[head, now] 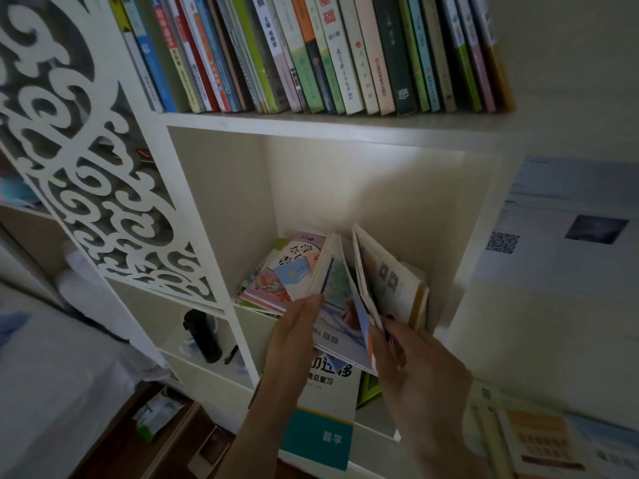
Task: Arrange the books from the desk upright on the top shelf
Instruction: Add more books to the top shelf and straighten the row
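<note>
The person is sorting through a batch of thin paperbacks (349, 299) in the open cubby below the top shelf (328, 124), so I judge this the gathering step, with nothing lifted yet. The left hand (294, 337) has its fingers curled over the near edge of the leaning booklets, while the right hand (411, 361) pinches the corner of the ones fanned apart beside them. More books lie flat in a slumped pile (269, 285) at the back left, glossy and soft-covered. Above, a packed row of upright spines (311, 53) already fills most of the white laminate shelf, so next they must square the floppy covers together and find a gap.
</note>
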Demonstrator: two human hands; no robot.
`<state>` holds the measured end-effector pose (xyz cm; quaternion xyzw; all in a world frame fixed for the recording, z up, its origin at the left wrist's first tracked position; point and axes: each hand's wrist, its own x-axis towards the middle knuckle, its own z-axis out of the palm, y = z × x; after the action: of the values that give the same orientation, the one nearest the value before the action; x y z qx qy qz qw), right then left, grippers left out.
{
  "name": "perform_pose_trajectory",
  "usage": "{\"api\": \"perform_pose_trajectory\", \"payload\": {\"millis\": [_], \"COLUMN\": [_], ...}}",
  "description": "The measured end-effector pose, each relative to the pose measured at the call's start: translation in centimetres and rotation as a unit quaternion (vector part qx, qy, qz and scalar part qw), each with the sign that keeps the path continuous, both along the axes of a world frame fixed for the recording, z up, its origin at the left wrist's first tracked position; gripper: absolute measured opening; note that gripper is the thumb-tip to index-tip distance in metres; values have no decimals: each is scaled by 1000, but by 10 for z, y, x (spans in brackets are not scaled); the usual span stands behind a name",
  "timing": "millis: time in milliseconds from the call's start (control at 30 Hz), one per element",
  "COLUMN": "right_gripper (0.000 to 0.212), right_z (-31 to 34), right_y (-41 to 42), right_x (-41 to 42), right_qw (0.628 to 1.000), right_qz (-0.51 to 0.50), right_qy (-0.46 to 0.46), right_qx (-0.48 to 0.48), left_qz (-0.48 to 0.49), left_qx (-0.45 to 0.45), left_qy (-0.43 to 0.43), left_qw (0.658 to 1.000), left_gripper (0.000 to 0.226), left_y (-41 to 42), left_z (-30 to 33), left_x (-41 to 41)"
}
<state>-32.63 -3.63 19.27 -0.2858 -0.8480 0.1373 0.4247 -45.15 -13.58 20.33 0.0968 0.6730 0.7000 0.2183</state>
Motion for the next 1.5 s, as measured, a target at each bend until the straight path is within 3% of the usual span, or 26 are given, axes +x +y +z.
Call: {"api": "perform_pose_trajectory", "payload": {"millis": [167, 300, 400, 500, 600, 733, 833, 933, 967, 1033, 1100, 1167, 1233, 1333, 1400, 1500], "right_gripper": [26, 23, 15, 53, 74, 45, 63, 50, 50, 71, 89, 79, 54, 80, 69, 47], "right_z": [4, 3, 4, 10, 9, 2, 1, 0, -1, 4, 10, 10, 8, 3, 3, 2], "right_y": [-2, 3, 1, -7, -2, 1, -5, -6, -5, -4, 0, 5, 6, 2, -4, 1], "right_x": [3, 11, 11, 13, 16, 3, -6, -9, -9, -5, 1, 5, 5, -2, -5, -1], "right_qw": [993, 995, 997, 991, 998, 995, 991, 993, 995, 998, 997, 993, 989, 978, 976, 989], "right_qz": [31, 0, -22, 1, 31, 9, 11, 6, 1, 3, 7, 31, 45, 27, 39, 57], "right_qy": [30, 40, 28, 51, -42, -98, -118, -111, -99, -63, -72, -109, -142, -198, -198, -137], "right_qx": [-112, -89, -69, -126, -45, 20, 54, 31, 23, 15, 27, 27, 25, 59, 78, 11], "left_qz": [-22, -55, -40, -23, -23, -45, -119, -183, -171, -93, 1, 39, 40, 37, 33, 35], "left_qx": [15, -32, -130, -192, -219, -189, -122, -85, -89, -89, -47, -13, 20, 49, 57, 61], "left_qy": [-11, 82, 169, 188, 225, 348, 249, 174, 180, 174, 111, 43, -13, -69, -88, -107], "left_qw": [1000, 995, 976, 963, 949, 917, 953, 964, 965, 976, 993, 998, 999, 996, 994, 992], "left_gripper": [26, 42, 26, 24, 16, 31, 46, 39, 35, 29, 27, 26, 27, 32, 34, 37], "left_y": [-4, -9, -9, -8, -10, -11, -12, -18, -19, -20, -17, -16, -17, -16, -16, -19], "left_z": [4, 6, 5, 0, 0, 0, 7, 10, 8, 6, 3, 4, 5, 10, 8, 4], "left_x": [6, 9, 10, 2, 3, 16, 21, 21, 20, 17, 14, 12, 11, 9, 8, 4]}}
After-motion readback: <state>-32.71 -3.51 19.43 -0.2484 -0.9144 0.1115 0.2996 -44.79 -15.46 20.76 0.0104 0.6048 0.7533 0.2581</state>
